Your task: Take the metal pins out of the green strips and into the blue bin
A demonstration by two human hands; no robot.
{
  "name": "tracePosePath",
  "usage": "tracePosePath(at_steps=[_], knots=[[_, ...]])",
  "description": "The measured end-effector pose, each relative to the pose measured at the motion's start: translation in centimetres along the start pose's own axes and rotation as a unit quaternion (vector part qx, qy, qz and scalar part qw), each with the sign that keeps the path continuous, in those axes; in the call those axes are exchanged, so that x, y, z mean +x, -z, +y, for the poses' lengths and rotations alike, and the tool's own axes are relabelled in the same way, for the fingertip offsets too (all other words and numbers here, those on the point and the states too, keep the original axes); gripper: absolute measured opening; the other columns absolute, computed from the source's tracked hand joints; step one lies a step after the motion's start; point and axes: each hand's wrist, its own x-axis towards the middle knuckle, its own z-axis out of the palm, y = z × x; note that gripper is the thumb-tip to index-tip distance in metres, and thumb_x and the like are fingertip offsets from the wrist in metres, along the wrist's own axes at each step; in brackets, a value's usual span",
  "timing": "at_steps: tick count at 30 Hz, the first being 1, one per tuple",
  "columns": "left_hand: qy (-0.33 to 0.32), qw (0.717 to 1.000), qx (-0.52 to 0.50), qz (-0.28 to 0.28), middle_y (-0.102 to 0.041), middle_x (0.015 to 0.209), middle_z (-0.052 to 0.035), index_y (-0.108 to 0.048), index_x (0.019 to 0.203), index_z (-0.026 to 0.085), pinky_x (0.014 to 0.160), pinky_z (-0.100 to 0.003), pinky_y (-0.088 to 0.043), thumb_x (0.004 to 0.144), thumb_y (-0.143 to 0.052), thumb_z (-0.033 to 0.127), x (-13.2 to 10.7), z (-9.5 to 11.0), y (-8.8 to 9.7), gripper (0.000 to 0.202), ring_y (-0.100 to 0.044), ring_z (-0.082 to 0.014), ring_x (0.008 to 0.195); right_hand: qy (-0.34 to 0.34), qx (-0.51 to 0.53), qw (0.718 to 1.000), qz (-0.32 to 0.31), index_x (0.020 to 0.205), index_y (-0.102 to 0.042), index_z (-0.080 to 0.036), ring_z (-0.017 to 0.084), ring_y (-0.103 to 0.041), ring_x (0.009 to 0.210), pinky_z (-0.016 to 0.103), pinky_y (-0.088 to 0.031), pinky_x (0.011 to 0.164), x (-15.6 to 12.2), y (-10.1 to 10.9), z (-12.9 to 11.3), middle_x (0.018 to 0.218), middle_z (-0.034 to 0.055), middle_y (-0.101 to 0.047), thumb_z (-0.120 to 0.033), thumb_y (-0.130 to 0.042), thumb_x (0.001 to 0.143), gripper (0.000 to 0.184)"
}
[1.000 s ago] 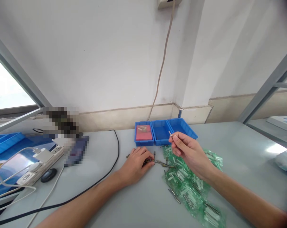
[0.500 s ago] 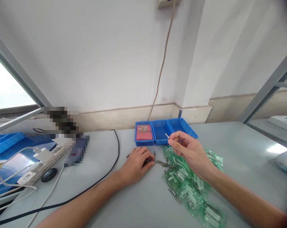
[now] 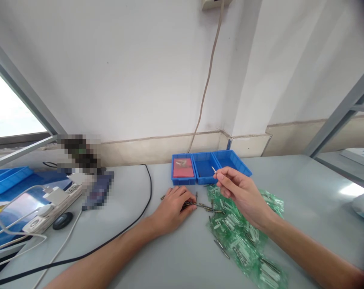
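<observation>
My right hand (image 3: pixel 236 188) is raised above the green bags and pinches a small, thin, light-coloured pin (image 3: pixel 213 170) between thumb and forefinger. The pin points up and to the left, in front of the middle blue tray (image 3: pixel 204 180). My left hand (image 3: pixel 174 206) lies on the grey table with its fingers curled over several thin metal pins (image 3: pixel 187 204), partly hidden beneath it. More metal pins (image 3: pixel 210 209) are scattered just right of that hand. Green plastic bags (image 3: pixel 233 224) with metal pins and white strips spread below my right hand.
The left blue tray (image 3: pixel 183 181) holds a red sheet (image 3: pixel 183 171) with small pale pieces on it. A third blue tray (image 3: pixel 234 160) stands to the right. At the left are a black cable (image 3: pixel 121 232), a power strip (image 3: pixel 34 225) and a dark round object (image 3: pixel 62 220).
My right hand has shifted very slightly to the right, and the pin in it now stands a bit steeper. My left hand stays in place over the metal pins.
</observation>
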Motion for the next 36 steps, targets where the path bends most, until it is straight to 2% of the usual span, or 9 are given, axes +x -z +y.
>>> tracePosePath(at_steps=[14,22,28,31,36], knots=[[0.001,1.0,-0.01,-0.003,-0.066,0.108,-0.0013,-0.063,0.108,0.024,0.089,-0.036,-0.039,0.106,-0.065,0.027,-0.04,-0.07,-0.11,0.004,-0.058,-0.0217,0.101,0.005,0.012,1.0,-0.007,0.097,-0.07,-0.022,0.012,-0.04,0.064,0.029,-0.034,0.06,0.0,-0.1,-0.06,0.085,0.0001,-0.057,-0.053,-0.068,0.101,0.032],[0.003,1.0,-0.001,-0.003,-0.066,0.109,-0.0021,-0.065,0.108,0.023,0.089,-0.037,-0.04,0.107,-0.063,0.028,-0.05,0.05,0.02,0.005,-0.059,-0.0218,0.102,0.005,-0.017,1.0,0.001,0.101,-0.07,-0.025,0.014,-0.04,0.066,0.03,-0.032,0.06,-0.16,-0.04,-0.08,0.077,-0.0032,-0.049,-0.053,-0.077,0.094,0.03],[0.004,1.0,0.001,-0.001,-0.066,0.108,-0.0021,-0.065,0.108,0.023,0.088,-0.037,-0.04,0.107,-0.063,0.029,-0.01,0.1,0.01,0.006,-0.059,-0.0219,0.102,0.012,-0.041,0.999,-0.006,0.094,-0.071,-0.025,0.015,-0.04,0.065,0.03,-0.031,0.058,-0.21,-0.09,-0.19,0.074,-0.0033,-0.049,-0.051,-0.083,0.088,0.03],[0.004,1.0,0.001,-0.002,-0.066,0.107,-0.0017,-0.065,0.108,0.023,0.088,-0.036,-0.04,0.107,-0.064,0.028,0.02,0.11,0.01,0.005,-0.059,-0.0217,0.102,0.009,-0.035,0.999,-0.014,0.095,-0.071,-0.025,0.014,-0.04,0.066,0.029,-0.032,0.059,-0.24,-0.11,-0.34,0.074,-0.0037,-0.048,-0.051,-0.081,0.091,0.028],[0.007,1.0,0.002,-0.004,-0.066,0.108,-0.0017,-0.064,0.108,0.023,0.088,-0.036,-0.04,0.106,-0.065,0.028,0.0,0.09,0.04,0.005,-0.059,-0.022,0.102,0.003,0.006,1.0,-0.023,0.095,-0.068,-0.023,0.013,-0.04,0.064,0.029,-0.034,0.06,-0.23,-0.21,-0.42,0.08,-0.0019,-0.056,-0.053,-0.075,0.096,0.03]])
